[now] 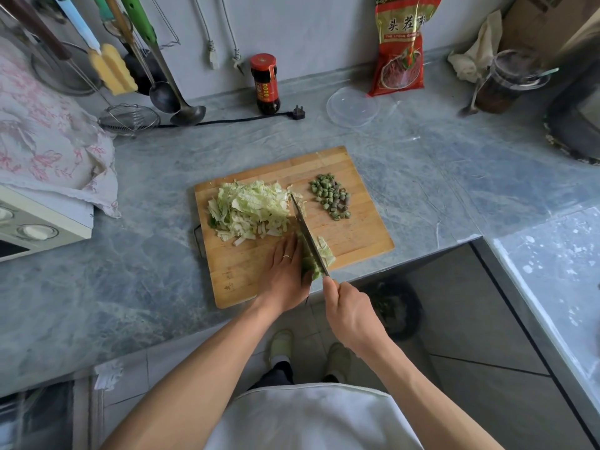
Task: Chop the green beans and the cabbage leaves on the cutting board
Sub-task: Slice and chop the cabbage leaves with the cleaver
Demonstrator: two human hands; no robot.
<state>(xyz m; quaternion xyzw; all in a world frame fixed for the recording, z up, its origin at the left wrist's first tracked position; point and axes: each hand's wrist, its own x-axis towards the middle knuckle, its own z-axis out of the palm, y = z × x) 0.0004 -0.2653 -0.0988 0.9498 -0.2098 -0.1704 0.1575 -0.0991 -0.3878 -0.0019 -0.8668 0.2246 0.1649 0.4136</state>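
A wooden cutting board (pixel 350 235) lies on the grey marble counter. A heap of chopped cabbage (pixel 250 209) covers its left part. Chopped green bean pieces (pixel 331 194) sit in a small pile at the back right. My left hand (pixel 285 274) presses down on a bundle of uncut cabbage leaves (pixel 310 266) near the board's front edge, fingers pointing away from me. My right hand (pixel 349 311) grips the handle of a knife (pixel 305 227) whose blade runs along the right side of the bundle. A cut cabbage piece (pixel 326 251) lies right of the blade.
A sauce bottle (pixel 264 84), a clear plastic lid (pixel 352 107), a red noodle packet (pixel 401 43) and a jar with a spoon (pixel 506 81) stand along the back. Ladles and a strainer (pixel 128 118) are at back left, a cloth-covered appliance (pixel 45 138) at left. A black bin (pixel 397 306) stands below the counter edge.
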